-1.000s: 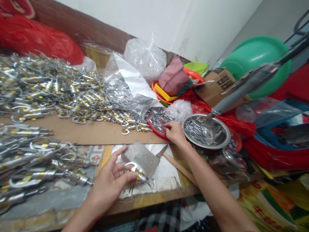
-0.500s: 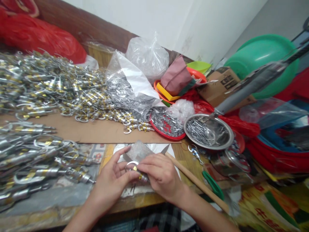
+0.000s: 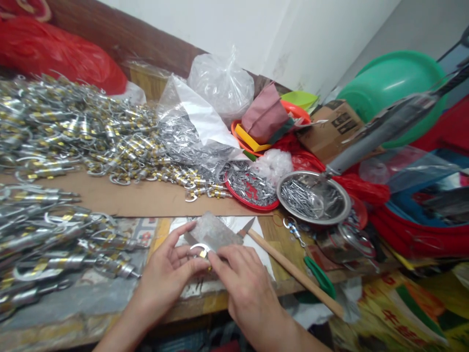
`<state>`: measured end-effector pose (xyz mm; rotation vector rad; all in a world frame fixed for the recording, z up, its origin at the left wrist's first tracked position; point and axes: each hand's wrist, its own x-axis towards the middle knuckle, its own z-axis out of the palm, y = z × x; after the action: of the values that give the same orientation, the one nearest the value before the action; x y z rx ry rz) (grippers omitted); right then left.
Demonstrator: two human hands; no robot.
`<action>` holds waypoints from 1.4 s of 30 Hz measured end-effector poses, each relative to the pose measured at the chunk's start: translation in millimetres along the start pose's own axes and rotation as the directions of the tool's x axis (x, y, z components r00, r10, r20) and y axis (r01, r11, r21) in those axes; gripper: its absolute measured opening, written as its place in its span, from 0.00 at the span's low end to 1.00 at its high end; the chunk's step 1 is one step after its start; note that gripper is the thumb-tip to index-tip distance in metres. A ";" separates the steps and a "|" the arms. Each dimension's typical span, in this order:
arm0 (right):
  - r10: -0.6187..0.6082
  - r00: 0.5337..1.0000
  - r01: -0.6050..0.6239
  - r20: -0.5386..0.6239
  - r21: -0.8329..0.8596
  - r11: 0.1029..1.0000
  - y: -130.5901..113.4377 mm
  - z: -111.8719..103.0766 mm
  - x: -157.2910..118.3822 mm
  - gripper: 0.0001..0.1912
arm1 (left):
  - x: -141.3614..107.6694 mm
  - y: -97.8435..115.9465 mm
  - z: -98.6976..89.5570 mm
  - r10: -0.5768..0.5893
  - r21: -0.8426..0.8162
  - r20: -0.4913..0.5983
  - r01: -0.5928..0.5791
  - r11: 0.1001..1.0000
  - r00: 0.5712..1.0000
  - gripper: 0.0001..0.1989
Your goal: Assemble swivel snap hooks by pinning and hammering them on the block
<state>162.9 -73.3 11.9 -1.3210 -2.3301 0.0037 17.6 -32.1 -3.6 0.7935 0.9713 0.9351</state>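
Between both hands is a small metal hook piece (image 3: 200, 250) with a curved silver hook and a yellow part; its lower body is hidden behind the fingers. My left hand (image 3: 172, 274) pinches it from the left, thumb in front. My right hand (image 3: 244, 278) closes on its right side, fingertips at the yellow part. Just behind the hands lies a grey block (image 3: 216, 231) on white paper (image 3: 266, 254). A knife blade (image 3: 246, 227) rests beside the block, near a long wooden stick (image 3: 296, 273).
Heaped metal hook pieces (image 3: 84, 122) cover the back left, with larger ones (image 3: 54, 239) at the near left. A red tray (image 3: 269, 206) and a steel bowl (image 3: 344, 210) hold small metal parts. A grey metal arm (image 3: 381, 129) slants over the right side, near green scissors handles (image 3: 320, 277).
My right hand has turned and its fingers have shifted over the piece, covering more of its lower body. The view has shifted slightly. My left hand keeps its hold.
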 end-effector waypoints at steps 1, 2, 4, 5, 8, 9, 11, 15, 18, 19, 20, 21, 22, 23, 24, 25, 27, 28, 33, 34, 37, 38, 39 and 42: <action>0.015 1.000 -0.015 0.016 0.007 1.000 -0.9 -0.2 0.6 0.18 | 0.0 0.0 0.1 0.002 0.002 0.006 -0.002 1.000 1.000 0.35; 0.028 0.999 -0.028 0.030 0.013 1.000 -1.4 -0.5 1.4 0.18 | 0.1 0.0 0.3 0.003 0.005 0.010 -0.003 1.000 1.000 0.35; 0.034 0.998 -0.036 0.046 0.041 0.999 0.3 -2.0 2.4 0.19 | 0.4 0.2 0.5 0.001 0.009 0.007 -0.001 1.000 1.000 0.35; 0.034 0.998 -0.037 0.044 0.068 0.997 3.5 -3.6 2.0 0.19 | 0.7 0.3 0.6 -0.005 0.012 0.001 0.005 1.000 1.000 0.36; 0.141 0.989 -0.135 -0.054 0.103 0.985 27.2 -11.2 -7.3 0.20 | 1.1 0.8 0.8 -0.024 0.027 -0.025 0.025 0.999 0.999 0.37; 0.215 0.971 -0.210 -0.099 0.062 0.976 39.8 -14.0 -13.6 0.19 | 1.1 0.9 0.9 -0.026 0.031 -0.033 0.027 0.999 0.999 0.38; 0.352 0.924 -0.368 -0.149 -0.099 0.925 68.1 -17.7 -30.2 0.18 | 0.9 1.0 1.4 -0.025 0.032 -0.044 0.027 0.999 0.999 0.38; 0.415 0.910 -0.393 0.021 -0.281 0.876 105.9 -16.3 -63.6 0.16 | -0.2 1.7 2.9 -0.034 0.015 -0.068 0.035 0.999 0.997 0.39; 0.447 0.893 -0.430 0.055 -0.193 0.882 100.1 -17.0 -69.1 0.10 | -1.3 2.8 3.9 -0.030 0.018 -0.077 0.031 0.999 0.997 0.39; 0.452 0.891 -0.443 0.034 -0.145 0.885 93.2 -19.5 -66.2 0.09 | -1.5 3.3 4.0 -0.031 0.020 -0.073 0.033 0.999 0.997 0.39; 0.450 0.893 -0.447 0.006 -0.095 0.890 85.0 -23.3 -61.6 0.08 | -1.8 3.7 4.1 -0.035 0.022 -0.067 0.036 0.999 0.997 0.39; 0.435 0.900 -0.436 -0.026 -0.044 0.899 76.3 -28.0 -56.0 0.09 | -1.9 4.0 4.1 -0.041 0.024 -0.060 0.042 0.999 0.997 0.39; 0.404 0.913 -0.405 -0.058 0.004 0.915 67.6 -33.2 -50.1 0.10 | -1.9 4.1 4.0 -0.046 0.026 -0.057 0.048 0.999 0.997 0.40; 0.354 0.931 -0.351 -0.086 0.046 0.935 59.5 -38.4 -44.3 0.12 | -1.8 4.2 3.9 -0.047 0.028 -0.056 0.049 0.998 0.997 0.40; 0.291 0.950 -0.283 -0.115 0.078 0.956 52.5 -43.0 -39.3 0.16 | -1.6 4.1 3.8 -0.045 0.029 -0.059 0.047 0.998 0.997 0.40; 0.218 0.965 -0.205 -0.145 0.099 0.974 46.8 -46.6 -35.4 0.20 | -1.3 3.8 3.6 -0.040 0.028 -0.062 0.042 0.999 0.997 0.40; 0.095 0.988 -0.083 -0.122 0.100 0.992 39.7 -50.0 -31.4 0.26 | -0.8 2.8 3.1 -0.028 0.026 -0.057 0.030 0.999 0.998 0.40; 0.067 0.995 -0.061 -0.067 0.089 0.994 38.1 -49.9 -31.2 0.27 | -0.6 2.2 2.7 -0.022 0.026 -0.054 0.023 0.999 0.998 0.40; 0.052 0.999 -0.052 0.007 0.032 0.998 35.6 -43.3 -38.1 0.28 | -0.1 0.1 1.5 -0.009 0.037 -0.059 0.011 0.999 0.998 0.41; 0.042 0.999 -0.041 -0.012 0.031 0.999 34.5 -42.3 -39.1 0.28 | -0.2 0.1 1.4 -0.006 0.035 -0.055 0.008 0.999 0.998 0.41; 0.083 0.996 -0.085 0.035 0.077 0.993 33.9 -39.0 -39.9 0.26 | -0.9 1.3 2.2 -0.009 0.024 -0.056 0.010 1.000 0.998 0.41; 0.134 0.990 -0.138 0.045 0.108 0.985 36.5 -37.4 -40.1 0.24 | -1.2 2.0 2.7 -0.010 0.023 -0.062 0.011 1.000 0.998 0.41; 0.202 0.979 -0.204 0.033 0.146 0.968 41.2 -35.6 -40.8 0.22 | -1.5 2.7 3.1 -0.007 0.026 -0.070 0.009 1.000 0.998 0.41; 0.443 0.896 -0.436 0.031 0.253 0.864 65.6 -28.8 -46.2 0.19 | -1.7 4.1 2.9 0.010 0.079 -0.087 -0.003 0.997 0.996 0.37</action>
<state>247.4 -81.8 5.2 -1.6682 -1.8755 0.4126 18.7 -32.4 1.5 0.8279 1.0882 0.9478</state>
